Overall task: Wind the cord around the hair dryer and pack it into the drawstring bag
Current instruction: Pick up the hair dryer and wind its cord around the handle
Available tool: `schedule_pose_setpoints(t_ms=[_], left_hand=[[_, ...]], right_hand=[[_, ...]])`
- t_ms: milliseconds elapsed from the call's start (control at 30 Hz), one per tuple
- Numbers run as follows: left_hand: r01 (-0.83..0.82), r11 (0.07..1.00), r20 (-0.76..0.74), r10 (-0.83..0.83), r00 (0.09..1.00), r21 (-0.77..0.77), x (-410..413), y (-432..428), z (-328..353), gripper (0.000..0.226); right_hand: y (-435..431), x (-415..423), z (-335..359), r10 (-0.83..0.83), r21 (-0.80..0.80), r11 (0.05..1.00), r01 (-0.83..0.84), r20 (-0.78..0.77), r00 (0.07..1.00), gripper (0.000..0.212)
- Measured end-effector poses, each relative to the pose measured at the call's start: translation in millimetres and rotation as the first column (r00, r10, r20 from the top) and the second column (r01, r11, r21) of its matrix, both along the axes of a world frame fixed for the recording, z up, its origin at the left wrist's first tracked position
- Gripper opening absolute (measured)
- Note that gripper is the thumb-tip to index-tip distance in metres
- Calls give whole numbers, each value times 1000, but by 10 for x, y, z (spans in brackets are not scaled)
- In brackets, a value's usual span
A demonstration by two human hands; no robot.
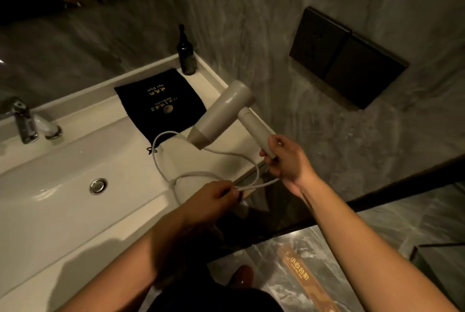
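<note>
My right hand (286, 160) grips the lower end of the handle of a beige hair dryer (226, 112), held in the air above the counter's right end with its nozzle pointing down-left. Its white cord (161, 168) hangs in loose loops over the basin. My left hand (214, 201) pinches the cord near where it leaves the handle. A black drawstring bag (161, 102) with gold lettering lies flat on the counter behind the dryer, its drawstring knot toward me.
A white basin (63, 198) with a metal drain (98, 185) fills the left. A chrome tap (27, 122) stands at the far left, a dark bottle (186, 54) in the back corner. Dark socket plates (347, 59) sit on the grey wall at right.
</note>
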State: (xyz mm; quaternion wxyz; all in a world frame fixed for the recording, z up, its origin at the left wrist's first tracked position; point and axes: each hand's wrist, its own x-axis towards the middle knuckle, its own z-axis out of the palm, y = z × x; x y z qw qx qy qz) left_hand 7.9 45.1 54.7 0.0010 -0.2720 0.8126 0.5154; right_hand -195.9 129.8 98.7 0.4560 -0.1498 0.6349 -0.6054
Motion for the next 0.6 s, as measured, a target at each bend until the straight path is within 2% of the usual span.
schedule_pose_setpoints(t_ms=[100, 200, 300, 500, 567, 600], left_hand=[[113, 968, 30, -109, 994, -224, 106, -32, 344, 24], [236, 846, 117, -206, 972, -478, 129, -13, 734, 23], [290, 726, 198, -211, 957, -624, 142, -10, 1124, 30], [397, 543, 247, -329, 912, -740, 52, -120, 1823, 33], [423, 545, 249, -365, 897, -724, 29, -163, 2042, 32], [424, 585, 219, -389, 895, -691, 21, -187, 2138, 32]], right_hand=[[232, 67, 89, 16, -28, 999, -17, -55, 998, 28], [449, 174, 117, -29, -48, 999, 23, -137, 990, 19], [675, 264, 154, -73, -50, 997, 63, -248, 966, 11], [1126, 566, 364, -128, -14, 990, 139, -488, 864, 10], [1266, 723, 429, -164, -23, 984, 175, -490, 856, 12], [1325, 812, 471, -184, -26, 980, 195, -474, 861, 13]])
